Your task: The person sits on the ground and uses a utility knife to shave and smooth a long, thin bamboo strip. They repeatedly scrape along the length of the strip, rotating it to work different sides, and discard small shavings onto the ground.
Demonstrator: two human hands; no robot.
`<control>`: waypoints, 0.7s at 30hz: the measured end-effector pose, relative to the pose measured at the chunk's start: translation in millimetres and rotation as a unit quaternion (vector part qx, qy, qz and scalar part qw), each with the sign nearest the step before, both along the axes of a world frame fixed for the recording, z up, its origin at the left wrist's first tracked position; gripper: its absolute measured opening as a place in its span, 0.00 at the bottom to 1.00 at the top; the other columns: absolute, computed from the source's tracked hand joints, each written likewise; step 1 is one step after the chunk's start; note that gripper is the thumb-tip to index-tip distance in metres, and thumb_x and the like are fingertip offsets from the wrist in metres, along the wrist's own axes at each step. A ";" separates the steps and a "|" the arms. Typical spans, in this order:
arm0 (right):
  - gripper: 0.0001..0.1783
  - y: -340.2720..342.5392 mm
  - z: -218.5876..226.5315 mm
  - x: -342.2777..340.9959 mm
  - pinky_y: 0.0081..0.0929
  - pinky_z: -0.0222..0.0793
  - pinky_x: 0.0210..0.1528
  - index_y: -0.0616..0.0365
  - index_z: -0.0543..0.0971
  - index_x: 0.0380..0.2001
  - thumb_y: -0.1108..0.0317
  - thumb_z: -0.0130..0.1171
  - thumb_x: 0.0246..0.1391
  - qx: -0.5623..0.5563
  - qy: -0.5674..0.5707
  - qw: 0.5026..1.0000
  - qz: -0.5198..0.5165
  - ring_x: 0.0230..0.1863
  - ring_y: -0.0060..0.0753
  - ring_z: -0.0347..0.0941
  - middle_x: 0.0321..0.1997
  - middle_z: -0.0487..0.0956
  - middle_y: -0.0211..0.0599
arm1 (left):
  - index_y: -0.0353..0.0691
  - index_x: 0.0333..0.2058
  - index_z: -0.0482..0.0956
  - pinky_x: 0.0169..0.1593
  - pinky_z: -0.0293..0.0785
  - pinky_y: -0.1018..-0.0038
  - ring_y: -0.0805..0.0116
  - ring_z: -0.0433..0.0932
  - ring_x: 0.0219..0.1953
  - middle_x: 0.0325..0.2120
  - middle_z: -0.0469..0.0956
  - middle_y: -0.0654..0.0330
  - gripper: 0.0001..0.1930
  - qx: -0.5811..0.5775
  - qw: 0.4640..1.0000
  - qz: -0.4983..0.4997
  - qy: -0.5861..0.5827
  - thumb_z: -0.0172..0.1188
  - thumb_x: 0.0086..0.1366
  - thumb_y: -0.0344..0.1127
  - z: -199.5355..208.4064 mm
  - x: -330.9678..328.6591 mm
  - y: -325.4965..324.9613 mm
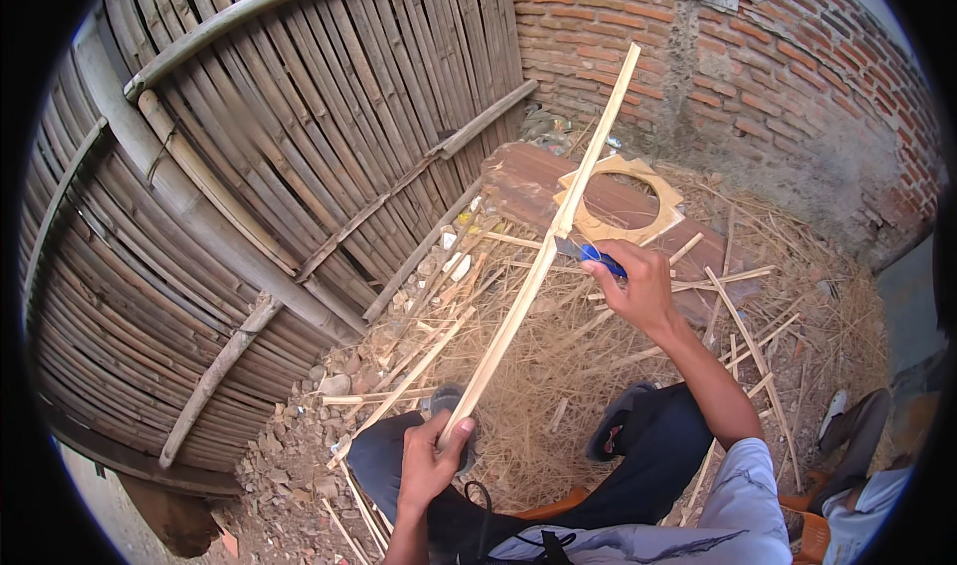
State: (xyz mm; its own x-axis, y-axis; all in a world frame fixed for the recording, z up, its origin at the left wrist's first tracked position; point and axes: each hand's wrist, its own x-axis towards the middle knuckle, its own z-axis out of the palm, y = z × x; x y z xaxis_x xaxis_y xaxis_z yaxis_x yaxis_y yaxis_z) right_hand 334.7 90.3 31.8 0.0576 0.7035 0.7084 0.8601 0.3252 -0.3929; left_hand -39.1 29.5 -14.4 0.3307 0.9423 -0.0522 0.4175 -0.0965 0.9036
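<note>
Head view: a pale wooden strip [505, 338] slants above the straw [558, 361], its near end pinched in the left hand [427, 465]; the right hand [643, 291] grips a blue knife [590, 254] at its middle. Likely light, springy, splintery; best held below the blade [568, 248].

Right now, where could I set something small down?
The brown board looks barest between the bamboo fence and the held strip, and inside the ring-shaped piece. It's crowded right of the right hand, where loose strips cross on straw.
</note>
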 end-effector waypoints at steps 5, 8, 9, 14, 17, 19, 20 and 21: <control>0.17 -0.8 -2.3 -0.7 0.33 0.79 0.34 0.63 0.87 0.39 0.57 0.71 0.62 -0.029 0.061 0.994 0.083 0.30 0.40 0.86 0.32 0.87 0.45 | 0.37 0.29 0.77 0.26 0.59 0.76 0.82 0.63 0.21 0.16 0.67 0.70 0.21 -0.128 0.981 -0.038 -0.144 0.56 0.82 0.44 -16.2 -0.7 -5.2; 0.18 -6.0 6.7 1.7 0.31 0.73 0.30 0.63 0.85 0.36 0.56 0.72 0.62 -0.057 0.063 0.989 0.117 0.25 0.32 0.80 0.28 0.85 0.38 | 0.38 0.29 0.77 0.26 0.58 0.77 0.82 0.63 0.21 0.17 0.67 0.72 0.21 -0.161 0.969 -0.050 -0.181 0.54 0.83 0.44 -16.8 1.9 -6.4; 0.18 -4.2 1.9 8.3 0.29 0.70 0.28 0.63 0.85 0.36 0.56 0.71 0.63 -0.077 0.105 0.985 0.114 0.24 0.28 0.77 0.27 0.84 0.35 | 0.38 0.29 0.76 0.26 0.59 0.77 0.82 0.63 0.21 0.17 0.67 0.72 0.21 -0.145 0.972 -0.052 -0.179 0.54 0.83 0.44 -19.9 2.2 -5.6; 0.18 0.6 -0.6 21.2 0.20 0.52 0.23 0.61 0.84 0.39 0.54 0.68 0.67 -0.121 0.454 0.868 0.161 0.19 0.11 0.59 0.22 0.74 0.20 | 0.36 0.28 0.76 0.25 0.64 0.74 0.79 0.67 0.19 0.15 0.68 0.68 0.22 -0.019 0.996 -0.034 -0.083 0.57 0.81 0.44 -20.6 4.5 -2.8; 0.19 -2.6 13.6 10.2 0.17 0.48 0.23 0.62 0.83 0.47 0.54 0.67 0.68 -0.172 0.523 0.808 0.210 0.20 0.09 0.56 0.22 0.68 0.16 | 0.34 0.27 0.77 0.25 0.70 0.73 0.78 0.72 0.18 0.14 0.71 0.65 0.22 0.035 0.999 -0.037 -0.014 0.59 0.79 0.45 -18.3 5.3 -1.8; 0.23 -2.9 4.2 9.7 0.16 0.45 0.21 0.63 0.81 0.56 0.54 0.63 0.71 -0.195 0.504 0.815 0.209 0.17 0.07 0.51 0.23 0.71 0.19 | 0.33 0.28 0.78 0.25 0.70 0.72 0.77 0.73 0.18 0.14 0.72 0.64 0.21 0.028 0.999 -0.045 0.011 0.61 0.78 0.43 -11.4 9.7 -4.3; 0.25 -2.4 -0.1 8.9 0.15 0.43 0.19 0.64 0.81 0.60 0.54 0.62 0.72 -0.208 0.496 0.817 0.209 0.16 0.06 0.49 0.24 0.72 0.20 | 0.33 0.28 0.78 0.25 0.69 0.72 0.77 0.74 0.18 0.14 0.72 0.63 0.21 0.026 0.999 -0.046 0.014 0.62 0.78 0.43 -10.6 10.8 -5.5; 0.25 -1.8 -0.6 9.7 0.15 0.47 0.21 0.65 0.80 0.60 0.55 0.63 0.72 -0.218 0.477 0.827 0.201 0.17 0.07 0.53 0.26 0.75 0.23 | 0.33 0.28 0.78 0.24 0.69 0.72 0.77 0.74 0.18 0.14 0.71 0.63 0.20 0.023 0.999 -0.046 0.018 0.62 0.78 0.42 -10.2 11.8 -6.5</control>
State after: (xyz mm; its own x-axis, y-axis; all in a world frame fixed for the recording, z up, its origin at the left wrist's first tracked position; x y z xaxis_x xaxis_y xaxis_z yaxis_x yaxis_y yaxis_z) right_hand 344.5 88.5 31.1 0.1423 0.9786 0.1489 -0.0527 0.1577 -0.9861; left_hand -27.3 23.0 -24.6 0.4148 0.9096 -0.0226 0.4371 -0.1775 0.8817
